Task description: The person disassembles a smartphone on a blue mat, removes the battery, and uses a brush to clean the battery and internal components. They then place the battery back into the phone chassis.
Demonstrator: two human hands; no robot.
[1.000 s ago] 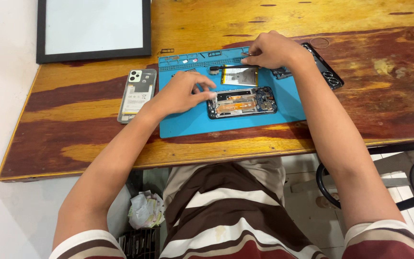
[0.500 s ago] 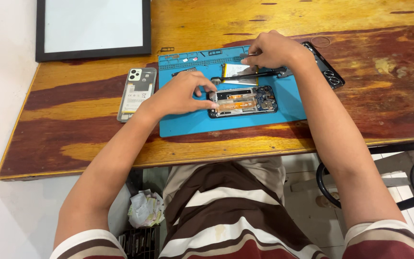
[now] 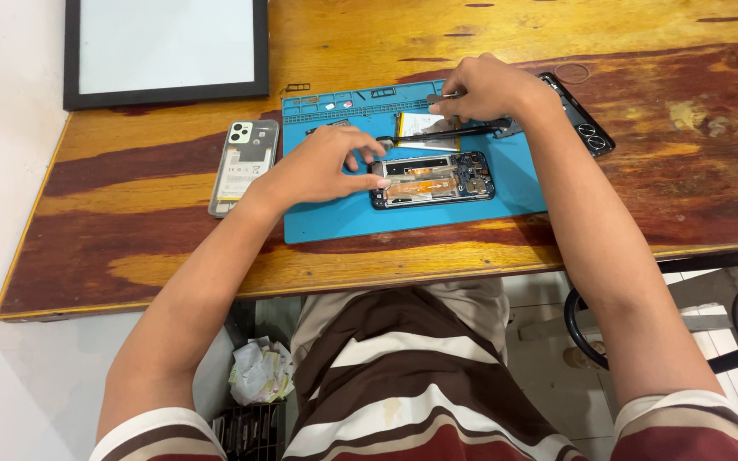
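Right hand (image 3: 489, 90) lifted tweezers (image 3: 442, 135), opened phone (image 3: 431, 179)

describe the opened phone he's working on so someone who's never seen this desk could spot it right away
On the wooden table lies a blue work mat. The opened phone lies flat near the mat's middle, just right of the left hand, below the right hand. Unlike the clear-backed phone left of the mat, its insides are bare.
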